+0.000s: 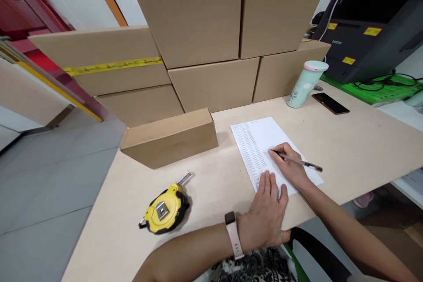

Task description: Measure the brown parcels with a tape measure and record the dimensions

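A white printed sheet (277, 136) lies on the light wooden table (211, 211), with columns of small text along its left side. My right hand (291, 165) grips a pen (302, 162), its tip on or just above the blank part of the sheet. Flat on the lower edge of the paper rests my left hand (266, 211), fingers stretched forward; its wrist wears a smartwatch with a pale pink band (234, 238). Left of my hands lies a yellow and black tape measure (164, 211), a short length of blade pulled out. Behind it sits a small, long cardboard box (172, 141).
Several large cardboard boxes (211, 83) are stacked along the back. A mint-green tumbler (304, 86) and a dark phone (331, 103) stand and lie at the right rear. Beyond them a black printer (366, 39) sits on a green surface (386, 90). Grey floor (49, 185) shows at left.
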A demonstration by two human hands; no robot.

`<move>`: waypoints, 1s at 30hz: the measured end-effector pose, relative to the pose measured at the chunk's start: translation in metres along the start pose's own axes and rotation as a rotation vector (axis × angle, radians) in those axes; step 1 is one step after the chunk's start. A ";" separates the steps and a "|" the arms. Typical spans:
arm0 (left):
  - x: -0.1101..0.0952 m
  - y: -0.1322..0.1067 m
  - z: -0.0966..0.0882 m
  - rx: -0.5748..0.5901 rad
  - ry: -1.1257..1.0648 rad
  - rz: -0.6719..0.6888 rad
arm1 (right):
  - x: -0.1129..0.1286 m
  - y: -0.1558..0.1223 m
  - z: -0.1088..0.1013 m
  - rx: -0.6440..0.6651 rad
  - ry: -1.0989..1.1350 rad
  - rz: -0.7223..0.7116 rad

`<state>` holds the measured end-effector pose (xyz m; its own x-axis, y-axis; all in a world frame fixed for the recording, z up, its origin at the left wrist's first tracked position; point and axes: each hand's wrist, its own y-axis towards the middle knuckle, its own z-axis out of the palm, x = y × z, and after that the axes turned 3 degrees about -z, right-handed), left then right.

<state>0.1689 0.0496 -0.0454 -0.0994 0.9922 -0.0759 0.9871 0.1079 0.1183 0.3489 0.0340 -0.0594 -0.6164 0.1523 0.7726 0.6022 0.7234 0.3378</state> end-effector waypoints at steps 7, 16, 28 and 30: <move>-0.005 -0.004 -0.007 0.030 -0.013 -0.005 | -0.011 0.004 -0.004 0.092 -0.148 -0.306; 0.030 -0.006 -0.092 -0.006 -1.133 -0.217 | -0.016 0.004 -0.005 -0.035 -0.275 -0.366; 0.092 0.006 -0.061 -0.404 -1.643 -0.741 | 0.148 -0.084 0.029 -0.008 0.155 -0.817; 0.081 -0.004 -0.054 -0.501 -1.571 -0.740 | 0.158 -0.082 0.036 -0.038 0.108 -0.821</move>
<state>0.1505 0.1328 0.0012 0.0377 -0.2115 -0.9767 0.6415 0.7545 -0.1386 0.1839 0.0236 0.0156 -0.8166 -0.4811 0.3190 -0.0002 0.5528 0.8333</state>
